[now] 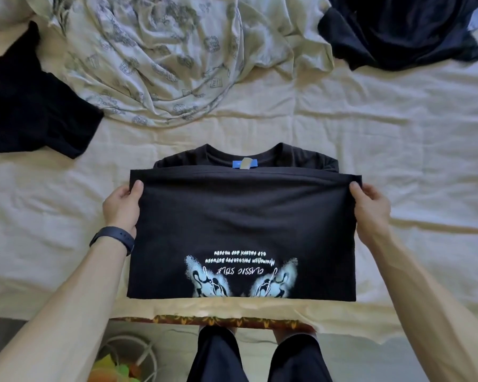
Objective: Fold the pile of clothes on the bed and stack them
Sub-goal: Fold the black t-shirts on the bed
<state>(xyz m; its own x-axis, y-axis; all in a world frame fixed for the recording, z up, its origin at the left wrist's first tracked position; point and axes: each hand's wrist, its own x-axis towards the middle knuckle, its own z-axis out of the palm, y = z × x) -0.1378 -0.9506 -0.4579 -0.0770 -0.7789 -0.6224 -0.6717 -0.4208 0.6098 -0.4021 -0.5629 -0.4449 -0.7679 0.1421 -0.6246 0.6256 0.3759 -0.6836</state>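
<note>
Black T-shirt (243,224) lies on the bed (398,150); I see it stretched between left hand (122,208) and right hand (371,208), each pinching a corner of its folded-over hem.

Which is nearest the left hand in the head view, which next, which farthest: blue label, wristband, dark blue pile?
1. Wristband, on the wrist of the left hand.
2. Blue label, on the shirt, to its right.
3. Dark blue pile, far right.
</note>
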